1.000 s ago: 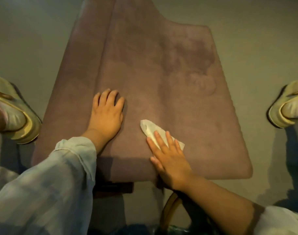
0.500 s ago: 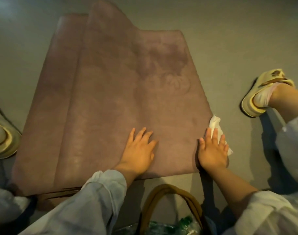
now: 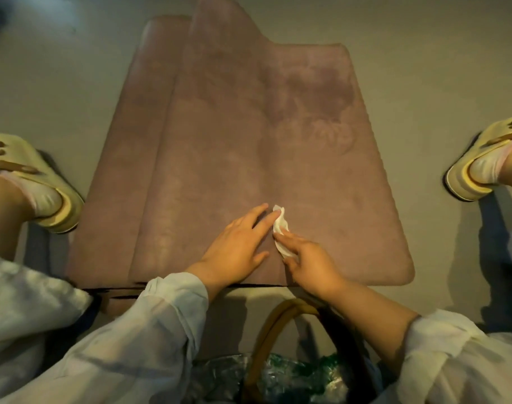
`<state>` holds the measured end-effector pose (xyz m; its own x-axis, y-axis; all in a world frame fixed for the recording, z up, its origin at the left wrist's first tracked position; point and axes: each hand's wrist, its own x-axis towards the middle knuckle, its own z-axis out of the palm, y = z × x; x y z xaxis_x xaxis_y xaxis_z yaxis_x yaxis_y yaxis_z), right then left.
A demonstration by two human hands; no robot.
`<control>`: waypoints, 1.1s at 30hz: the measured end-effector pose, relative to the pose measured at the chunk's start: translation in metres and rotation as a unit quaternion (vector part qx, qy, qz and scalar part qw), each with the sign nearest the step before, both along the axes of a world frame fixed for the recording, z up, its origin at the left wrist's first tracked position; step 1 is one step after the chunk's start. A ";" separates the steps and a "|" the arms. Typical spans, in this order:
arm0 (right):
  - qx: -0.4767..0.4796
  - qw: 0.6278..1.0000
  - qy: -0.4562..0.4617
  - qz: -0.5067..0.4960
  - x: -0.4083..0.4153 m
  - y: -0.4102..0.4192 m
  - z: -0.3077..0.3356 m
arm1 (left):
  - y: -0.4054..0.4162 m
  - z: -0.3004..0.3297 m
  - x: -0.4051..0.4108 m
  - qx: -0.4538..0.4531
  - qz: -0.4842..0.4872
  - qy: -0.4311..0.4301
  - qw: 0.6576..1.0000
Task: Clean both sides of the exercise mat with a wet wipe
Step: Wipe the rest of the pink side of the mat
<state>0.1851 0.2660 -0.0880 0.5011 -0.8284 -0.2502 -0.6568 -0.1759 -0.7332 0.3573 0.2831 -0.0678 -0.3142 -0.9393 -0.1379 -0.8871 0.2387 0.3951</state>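
A dusty pink exercise mat (image 3: 249, 135) lies on the grey floor, folded over itself, with a darker damp patch at its far right. My left hand (image 3: 237, 243) lies flat on the mat near its front edge, fingers straight and pointing away. A crumpled white wet wipe (image 3: 279, 228) stands bunched up just right of those fingertips. My right hand (image 3: 310, 260) pinches the lower end of the wipe between thumb and fingers, right beside the left hand.
My feet in pale yellow sandals with pink socks flank the mat, one at the left (image 3: 42, 185) and one at the right (image 3: 488, 161). A bag with a tan handle (image 3: 275, 325) and green crinkled contents sits on the floor between my arms.
My right hand has brought the wipe from the mat's right edge back to the middle, next to the left hand, and the wipe is now bunched and pinched instead of pressed flat.
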 end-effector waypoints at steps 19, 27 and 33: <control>0.230 0.915 0.174 0.281 0.003 0.008 0.057 | 0.012 0.025 0.061 0.030 -0.035 -0.180 0.983; 0.058 0.982 0.128 0.127 0.022 -0.013 0.044 | -0.007 0.031 0.080 0.000 0.135 -0.237 0.962; -0.020 0.987 0.145 0.067 0.067 -0.056 0.030 | -0.053 0.043 0.091 0.019 0.322 -0.134 0.937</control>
<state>0.2520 0.2099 -0.0583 0.5186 -0.7718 -0.3680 -0.8073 -0.3002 -0.5081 0.4479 0.2298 -0.0245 0.3666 -0.9152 -0.1675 -0.9109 -0.3897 0.1354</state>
